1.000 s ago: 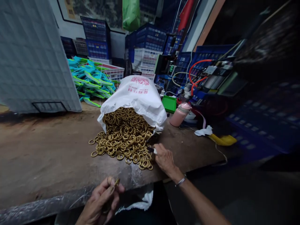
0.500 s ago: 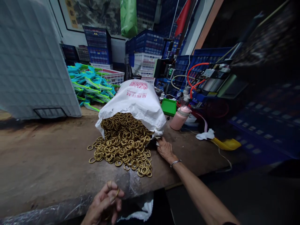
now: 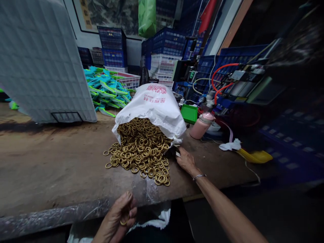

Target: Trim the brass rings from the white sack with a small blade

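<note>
A white woven sack point(image 3: 158, 104) with red print lies on its side on the wooden table. Brass-coloured rings point(image 3: 141, 152) spill from its mouth in a heap. Low in front of the table edge, my left hand point(image 3: 117, 212) is closed, with one brass-coloured ring point(image 3: 124, 221) hanging at its curled fingers. My right hand point(image 3: 186, 160), with a metal bangle at the wrist, is by the sack's lower right corner. Its fingers are bent around something dark and partly white that I cannot make out; the fingertips are mostly hidden.
A tall white padded panel point(image 3: 48, 60) stands on the left. Behind it lie turquoise-and-green plastic pieces point(image 3: 108, 89). Right of the sack are a green tray point(image 3: 189, 113), a pink bottle point(image 3: 201, 125), a machine with red hoses point(image 3: 240, 84) and a yellow piece point(image 3: 257, 156). Stacked crates point(image 3: 113, 47) stand behind.
The view has shifted, so the scene sits further right. My left hand has turned and its fingers have curled more, the ring now lower in them. My right hand stays at the sack's corner.
</note>
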A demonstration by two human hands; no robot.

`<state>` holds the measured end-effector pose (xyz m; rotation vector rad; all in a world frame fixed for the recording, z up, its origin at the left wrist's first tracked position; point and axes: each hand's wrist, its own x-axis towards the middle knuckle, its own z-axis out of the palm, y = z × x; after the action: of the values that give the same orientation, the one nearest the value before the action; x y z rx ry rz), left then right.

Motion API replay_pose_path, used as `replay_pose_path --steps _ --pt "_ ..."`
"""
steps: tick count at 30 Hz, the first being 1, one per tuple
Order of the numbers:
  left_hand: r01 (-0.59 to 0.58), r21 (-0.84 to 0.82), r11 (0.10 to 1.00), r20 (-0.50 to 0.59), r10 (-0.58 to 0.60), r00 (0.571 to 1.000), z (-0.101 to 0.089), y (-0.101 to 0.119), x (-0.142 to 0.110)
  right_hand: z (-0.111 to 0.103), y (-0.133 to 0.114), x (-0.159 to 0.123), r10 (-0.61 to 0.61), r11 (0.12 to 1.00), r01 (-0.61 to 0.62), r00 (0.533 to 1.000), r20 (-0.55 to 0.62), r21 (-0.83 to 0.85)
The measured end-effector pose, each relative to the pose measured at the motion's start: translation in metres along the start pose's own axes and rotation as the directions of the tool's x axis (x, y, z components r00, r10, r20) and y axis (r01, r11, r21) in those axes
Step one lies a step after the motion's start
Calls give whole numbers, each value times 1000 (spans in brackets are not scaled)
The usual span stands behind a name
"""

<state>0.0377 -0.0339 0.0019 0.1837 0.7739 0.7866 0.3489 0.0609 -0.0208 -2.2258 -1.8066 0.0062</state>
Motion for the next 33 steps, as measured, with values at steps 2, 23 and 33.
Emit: replay_pose_path --steps 2,23,33 --pt "-17 38 999 11 17 1000 -2 -3 3 -1 1 -8 19 1000 -18 1000 -14 25" --pt "-288 619 731 35 340 940 9 4 13 -3 -144 -117 -289 645 40 937 195 763" --pt "-205 605 769 -17 270 963 3 6 7 5 -155 -114 -293 569 -152 881 372 808"
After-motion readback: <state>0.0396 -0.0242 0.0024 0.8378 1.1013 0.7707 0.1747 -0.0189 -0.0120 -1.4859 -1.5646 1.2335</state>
